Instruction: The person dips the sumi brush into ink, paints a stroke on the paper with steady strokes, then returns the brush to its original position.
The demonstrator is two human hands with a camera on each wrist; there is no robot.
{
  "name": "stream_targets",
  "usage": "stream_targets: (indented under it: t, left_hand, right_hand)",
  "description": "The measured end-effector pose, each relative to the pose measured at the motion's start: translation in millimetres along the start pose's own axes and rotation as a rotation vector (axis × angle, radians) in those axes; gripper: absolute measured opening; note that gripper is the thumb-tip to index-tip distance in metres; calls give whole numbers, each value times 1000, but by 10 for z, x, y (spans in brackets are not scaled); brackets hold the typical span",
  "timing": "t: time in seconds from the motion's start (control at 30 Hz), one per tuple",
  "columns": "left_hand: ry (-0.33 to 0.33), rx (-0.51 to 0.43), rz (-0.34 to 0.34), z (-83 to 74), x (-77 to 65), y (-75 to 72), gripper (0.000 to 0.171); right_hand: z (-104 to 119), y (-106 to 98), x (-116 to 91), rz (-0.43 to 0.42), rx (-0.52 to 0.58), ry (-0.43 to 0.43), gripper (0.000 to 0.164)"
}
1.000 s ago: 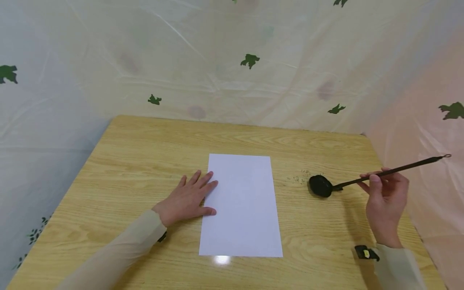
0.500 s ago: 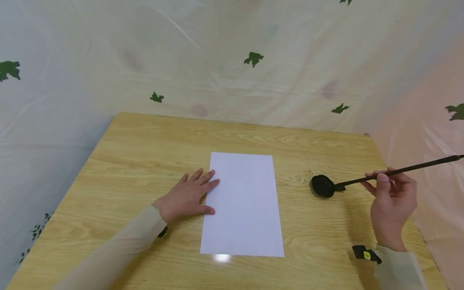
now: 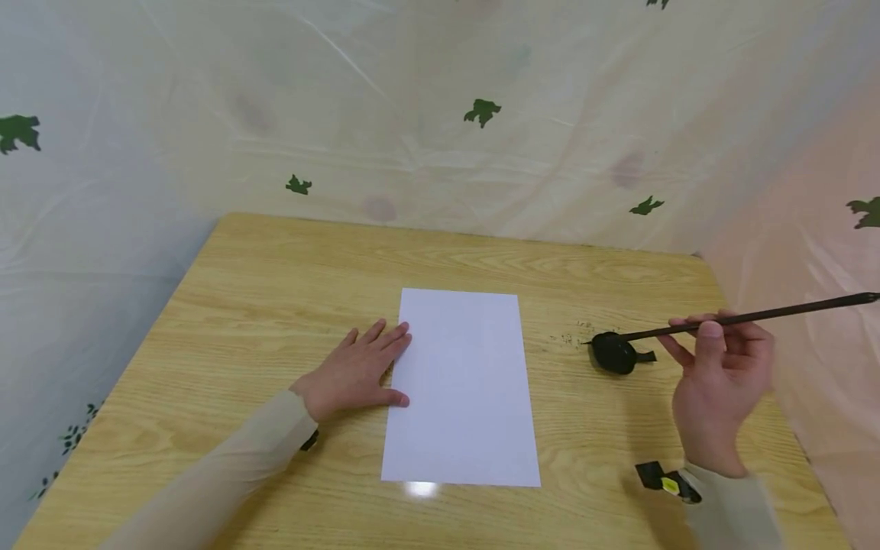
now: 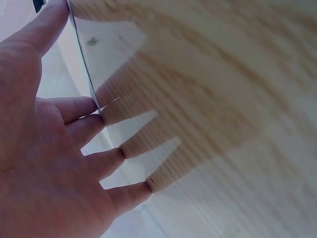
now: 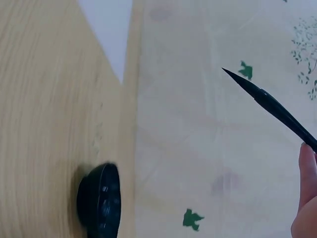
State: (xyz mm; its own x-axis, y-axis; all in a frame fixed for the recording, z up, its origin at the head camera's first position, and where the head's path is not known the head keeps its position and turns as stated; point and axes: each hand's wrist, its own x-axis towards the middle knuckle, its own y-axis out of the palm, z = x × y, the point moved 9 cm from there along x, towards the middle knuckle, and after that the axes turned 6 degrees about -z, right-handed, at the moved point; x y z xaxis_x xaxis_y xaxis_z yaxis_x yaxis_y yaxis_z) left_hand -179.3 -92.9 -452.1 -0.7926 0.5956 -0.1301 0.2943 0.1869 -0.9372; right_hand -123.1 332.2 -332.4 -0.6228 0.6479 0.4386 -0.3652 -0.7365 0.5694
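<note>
A white sheet of paper (image 3: 467, 397) lies upright on the table. My left hand (image 3: 354, 374) rests at its left edge with the fingers spread, thumb and fingertips on the paper. At the right, my right hand (image 3: 718, 389) pinches a dark writing brush (image 3: 811, 308) between thumb and fingers. Below the brush sits a small black ink dish (image 3: 615, 357) with a short handle. In the right wrist view, the pointed bristles (image 5: 240, 79) are raised apart from the dish (image 5: 99, 201). Only part of my right hand shows there.
Small dark marks (image 3: 567, 338) are on the wood-grain table (image 3: 275, 305), left of the ink dish. Pale sheeting (image 3: 385, 99) with green bird shapes hangs behind and at both sides of the table.
The brush tip has come up out of the ink dish and shifted left past it. My right hand first drifts right, then moves left. My left hand stays almost still on the paper.
</note>
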Motion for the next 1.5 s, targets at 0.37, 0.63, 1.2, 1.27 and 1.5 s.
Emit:
stream_targets:
  t: [0.37,0.63,1.2,1.27,1.5]
  left_hand:
    - [5,1,3,6,3,18,100]
    - [6,1,-3,-19,0,-5,99]
    - [3,-4,5,-49,29,1,100]
    - [3,-4,5,-53,31,1,100]
    - [-4,-8,9,-52,37,10,100]
  right_hand:
    - [-26,446,-189,66,86,28,23]
    - [-69,703,-305,102,156,52,25]
    - [-265,1180,-596,264,83,95,16]
    - [-286,1224,-631,283,66,93,16]
    - [-384,1360,-774,353,4,78,17]
